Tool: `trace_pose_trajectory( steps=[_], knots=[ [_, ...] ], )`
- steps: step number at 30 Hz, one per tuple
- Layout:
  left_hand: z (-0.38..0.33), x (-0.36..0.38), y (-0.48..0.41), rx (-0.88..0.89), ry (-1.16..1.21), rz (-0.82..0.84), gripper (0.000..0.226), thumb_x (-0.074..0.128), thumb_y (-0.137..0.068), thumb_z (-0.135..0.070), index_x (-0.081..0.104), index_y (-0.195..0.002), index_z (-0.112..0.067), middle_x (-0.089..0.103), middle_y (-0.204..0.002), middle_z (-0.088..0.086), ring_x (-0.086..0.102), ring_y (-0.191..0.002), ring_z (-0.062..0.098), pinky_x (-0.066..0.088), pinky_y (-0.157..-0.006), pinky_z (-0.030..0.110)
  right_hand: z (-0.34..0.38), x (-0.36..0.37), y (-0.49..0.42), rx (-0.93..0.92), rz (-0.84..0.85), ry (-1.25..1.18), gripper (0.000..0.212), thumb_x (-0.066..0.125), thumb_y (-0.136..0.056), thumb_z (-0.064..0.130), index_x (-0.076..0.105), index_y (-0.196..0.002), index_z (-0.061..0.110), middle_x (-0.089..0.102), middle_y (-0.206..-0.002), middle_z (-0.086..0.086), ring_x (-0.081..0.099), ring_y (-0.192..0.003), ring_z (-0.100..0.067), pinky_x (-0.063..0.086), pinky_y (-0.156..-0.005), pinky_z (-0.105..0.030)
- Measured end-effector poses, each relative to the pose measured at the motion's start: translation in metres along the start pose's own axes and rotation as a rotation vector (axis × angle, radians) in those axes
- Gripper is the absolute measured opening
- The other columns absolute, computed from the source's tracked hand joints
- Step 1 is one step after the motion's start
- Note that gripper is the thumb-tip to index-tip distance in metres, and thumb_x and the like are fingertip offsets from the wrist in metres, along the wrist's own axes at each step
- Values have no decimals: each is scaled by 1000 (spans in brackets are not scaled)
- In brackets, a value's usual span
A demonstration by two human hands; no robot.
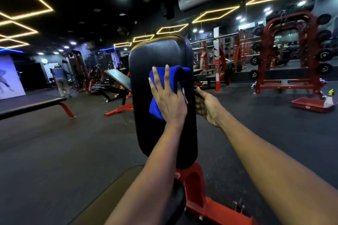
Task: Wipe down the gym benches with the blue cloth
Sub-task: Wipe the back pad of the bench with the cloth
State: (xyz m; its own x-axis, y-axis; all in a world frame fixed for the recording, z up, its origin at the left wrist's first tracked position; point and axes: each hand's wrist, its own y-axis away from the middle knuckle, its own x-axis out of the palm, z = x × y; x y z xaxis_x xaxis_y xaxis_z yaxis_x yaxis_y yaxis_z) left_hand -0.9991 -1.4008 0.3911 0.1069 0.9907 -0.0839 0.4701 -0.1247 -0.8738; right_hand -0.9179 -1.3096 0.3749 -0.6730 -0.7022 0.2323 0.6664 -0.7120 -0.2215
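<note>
Nearest you, at the bottom of the view, is the seat pad (113,199) of the adjustable gym bench, with its red frame (193,184) just right of it. Rising from that frame is the black backrest pad (157,55), set close to upright, so its long axis runs up and down in front of you.

Your left hand (169,100) lies flat on the pad, fingers straight and spread, pressing the folded blue cloth (175,74) against the vinyl. The cloth sits in the upper middle of the pad, toward its right edge. Your right hand (206,105) is just beside it and a little lower, thumb on the front and fingers wrapped round the pad's right edge, apparently to steady the pad.

The left hand is the one working, so the stroke probably follows the pad's length. Bare vinyl lies above the cloth up to the rounded top, and a longer stretch lies below it down to the hinge.

Farther out, a flat bench (33,105) stands to the left and an incline bench (117,76) behind it. To the right, a spray bottle (329,97) stands in a red tray (311,107) on the floor, with a red plate rack (285,51) beyond. A person (61,80) is far off at the left.
</note>
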Motion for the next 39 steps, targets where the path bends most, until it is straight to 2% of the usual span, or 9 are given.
trace_pose_trajectory(
  steps=[8,15,19,23,26,30,33,36,39],
  knots=[
    [18,2,28,161,8,23,60,56,-94,-31,35,-150,-30,12,-164,0,7,-151,26,25,-115,55,-10,-6,-10,-5,21,-25,38,35,-104,43,68,-100,24,74,-78,5,67,-66,-10,48,-70,-31],
    [-10,8,-50,213,-56,21,56,52,-91,-47,42,-145,-36,16,-163,-4,10,-150,27,31,-112,54,13,4,-12,-92,-68,87,37,37,-105,37,66,-87,22,67,-70,5,59,-62,-13,46,-57,-25],
    [-22,12,-87,266,-90,27,58,48,-91,-50,40,-147,-38,19,-162,-3,14,-149,28,26,-115,52,40,25,-16,-263,-185,65,37,40,-103,34,71,-94,17,72,-87,0,65,-82,-15,49,-77,-28],
    [-37,11,-125,296,-97,70,53,47,-89,-52,50,-140,-37,29,-159,-5,19,-148,26,25,-116,51,39,36,-38,-317,-343,-61,60,50,-83,53,69,-119,9,71,-116,-8,65,-112,-23,47,-105,-43],
    [-26,8,-115,387,-65,54,50,52,-88,-45,54,-136,-33,35,-156,-5,24,-146,24,30,-112,53,32,45,-37,-353,-431,-119,54,52,-80,47,73,-109,7,72,-109,-11,66,-107,-26,49,-101,-42],
    [-4,2,-100,539,-34,100,54,59,-86,-33,53,-139,-30,29,-159,-1,20,-149,24,23,-116,53,35,57,-26,-420,-517,-86,21,48,-80,37,62,-68,25,62,-75,4,54,-74,-11,42,-76,-36],
    [4,0,-110,598,26,117,54,65,-86,-24,54,-138,-28,32,-158,-2,24,-147,23,26,-115,51,36,60,-20,-421,-571,9,26,45,-85,37,65,-82,21,68,-90,-2,59,-87,-15,47,-84,-39],
    [8,1,-117,500,48,86,55,62,-84,-24,53,-138,-29,34,-156,-6,27,-146,19,27,-117,42,35,58,-18,-418,-592,79,37,44,-100,28,73,-97,5,73,-99,-7,65,-95,-21,49,-85,-36],
    [19,0,-131,241,133,-6,55,54,-86,-35,52,-140,-25,40,-153,-3,33,-142,16,19,-115,17,34,57,-16,-413,-580,120,38,41,-103,29,70,-83,15,68,-83,1,63,-83,-19,50,-78,-36]
  ],
)
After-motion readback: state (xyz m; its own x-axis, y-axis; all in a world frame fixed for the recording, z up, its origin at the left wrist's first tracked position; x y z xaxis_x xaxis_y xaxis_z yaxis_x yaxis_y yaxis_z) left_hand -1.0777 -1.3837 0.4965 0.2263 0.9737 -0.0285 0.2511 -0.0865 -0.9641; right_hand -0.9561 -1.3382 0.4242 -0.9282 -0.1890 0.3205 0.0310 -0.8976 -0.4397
